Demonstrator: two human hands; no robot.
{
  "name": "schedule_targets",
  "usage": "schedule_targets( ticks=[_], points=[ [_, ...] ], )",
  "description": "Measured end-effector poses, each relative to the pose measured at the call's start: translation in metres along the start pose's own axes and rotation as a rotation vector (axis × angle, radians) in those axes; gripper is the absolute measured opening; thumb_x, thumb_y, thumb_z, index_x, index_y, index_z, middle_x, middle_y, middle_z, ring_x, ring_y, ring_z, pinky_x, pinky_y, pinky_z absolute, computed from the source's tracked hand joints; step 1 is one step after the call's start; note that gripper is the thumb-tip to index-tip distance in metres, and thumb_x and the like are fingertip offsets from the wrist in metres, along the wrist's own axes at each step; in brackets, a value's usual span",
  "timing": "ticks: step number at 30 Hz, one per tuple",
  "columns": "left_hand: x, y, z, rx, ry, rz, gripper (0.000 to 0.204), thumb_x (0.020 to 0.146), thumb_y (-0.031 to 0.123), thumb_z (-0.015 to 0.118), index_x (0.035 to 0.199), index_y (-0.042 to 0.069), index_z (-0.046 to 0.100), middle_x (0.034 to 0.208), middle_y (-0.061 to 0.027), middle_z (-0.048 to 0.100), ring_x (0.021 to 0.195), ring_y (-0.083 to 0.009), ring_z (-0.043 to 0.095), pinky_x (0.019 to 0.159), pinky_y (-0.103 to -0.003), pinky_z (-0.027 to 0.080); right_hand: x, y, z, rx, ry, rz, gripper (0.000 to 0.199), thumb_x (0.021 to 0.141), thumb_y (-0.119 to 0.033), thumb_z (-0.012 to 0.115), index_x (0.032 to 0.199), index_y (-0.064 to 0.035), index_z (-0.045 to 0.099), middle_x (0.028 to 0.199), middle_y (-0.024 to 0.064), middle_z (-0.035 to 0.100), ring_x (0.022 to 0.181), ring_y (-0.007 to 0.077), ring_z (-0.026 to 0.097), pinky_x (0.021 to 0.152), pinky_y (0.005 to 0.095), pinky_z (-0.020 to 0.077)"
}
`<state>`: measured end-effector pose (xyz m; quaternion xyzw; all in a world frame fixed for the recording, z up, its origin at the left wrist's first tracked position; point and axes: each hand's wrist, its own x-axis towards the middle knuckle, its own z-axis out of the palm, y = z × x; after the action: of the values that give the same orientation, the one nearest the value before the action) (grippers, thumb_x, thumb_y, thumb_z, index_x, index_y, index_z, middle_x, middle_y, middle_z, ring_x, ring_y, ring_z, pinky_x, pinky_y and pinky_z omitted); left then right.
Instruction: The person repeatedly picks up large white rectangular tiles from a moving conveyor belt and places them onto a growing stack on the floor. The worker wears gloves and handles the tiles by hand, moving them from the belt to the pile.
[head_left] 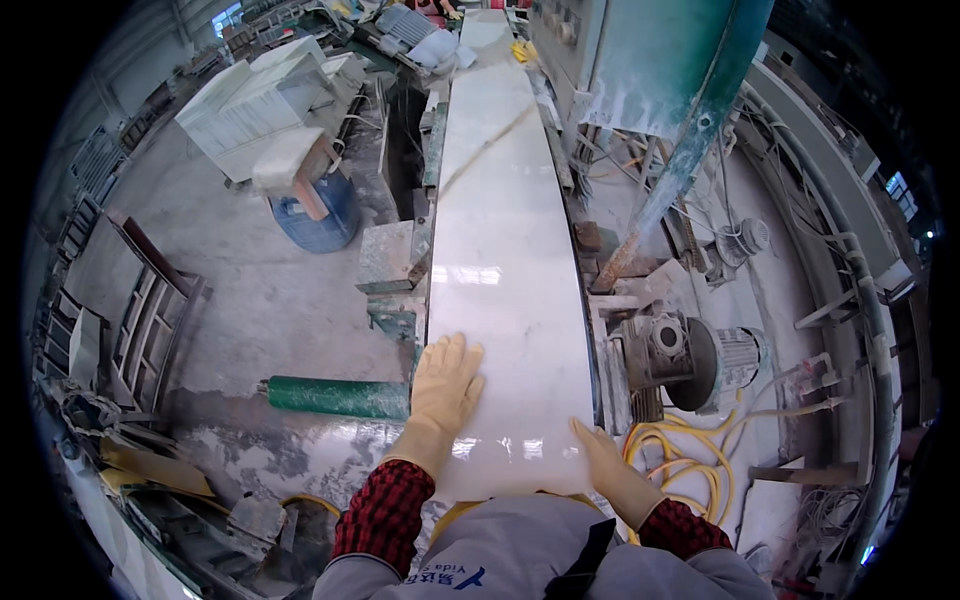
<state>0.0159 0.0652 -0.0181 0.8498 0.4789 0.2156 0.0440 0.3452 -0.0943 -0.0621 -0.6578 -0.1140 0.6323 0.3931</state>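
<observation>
A long white polished stone slab (510,330) runs away from my body along a narrow machine bed, its glossy face reflecting lights. My left hand (446,388), in a pale yellow glove, lies flat on top by the left edge with its fingers stretched forward. At the near right edge, my right hand (608,466), gloved the same way, grips the slab with the thumb side over the edge; its other fingers are mostly hidden. The slab's near end is close against my grey apron (510,545). A brown diagonal streak crosses the white surface farther off.
Left of the bed juts a green roller (338,395); beyond it stand a blue barrel (318,212) and pale stone blocks (245,110). On the right are a motor (690,355), coiled yellow hose (685,460) and a rusty slanting post (660,200). Another person's hand (452,14) shows at the far end.
</observation>
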Motion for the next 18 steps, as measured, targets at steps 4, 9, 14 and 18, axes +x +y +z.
schedule_targets(
  ticks=[4,9,14,18],
  points=[
    [-0.019,-0.004,-0.012,-0.085,-0.011,-0.069,0.055,0.111,0.029,0.079,0.162,0.01,0.07,0.169,-0.0279,0.065,0.16,-0.0509,0.058,0.137,-0.061,0.044,0.009,0.013,-0.03,-0.093,-0.042,-0.042,0.057,0.114,-0.053,0.09,0.134,-0.0004,0.081,0.111,0.0058,0.082,0.096,0.0189,0.078,0.086,0.0403,0.065],
    [-0.129,-0.019,-0.022,-0.083,0.152,-0.384,0.059,0.114,0.021,0.08,0.171,0.011,0.069,0.175,-0.0304,0.064,0.164,-0.0547,0.057,0.139,-0.063,0.044,-0.048,-0.006,-0.046,-0.829,0.211,-0.658,0.039,0.113,-0.03,0.086,0.137,0.0011,0.084,0.104,0.0118,0.086,0.099,0.0278,0.083,0.087,0.0437,0.0654],
    [-0.253,-0.025,-0.027,-0.064,0.225,-0.636,0.06,0.12,0.018,0.078,0.178,0.01,0.064,0.182,-0.0303,0.061,0.167,-0.0554,0.056,0.142,-0.063,0.042,-0.075,-0.022,0.028,-1.31,-0.086,-1.321,0.056,0.1,-0.019,0.085,0.152,-0.0003,0.074,0.153,0.0331,0.076,0.145,0.0538,0.072,0.124,0.0603,0.0595],
    [-0.295,-0.018,-0.028,-0.074,0.242,-0.728,0.06,0.121,0.015,0.077,0.179,0.011,0.064,0.181,-0.0296,0.062,0.167,-0.0535,0.056,0.142,-0.061,0.043,-0.056,0.001,0.129,-1.342,-0.355,-1.411,0.06,0.1,-0.026,0.084,0.154,-0.0035,0.071,0.167,0.0281,0.068,0.159,0.0504,0.061,0.134,0.0572,0.0517]
  ],
)
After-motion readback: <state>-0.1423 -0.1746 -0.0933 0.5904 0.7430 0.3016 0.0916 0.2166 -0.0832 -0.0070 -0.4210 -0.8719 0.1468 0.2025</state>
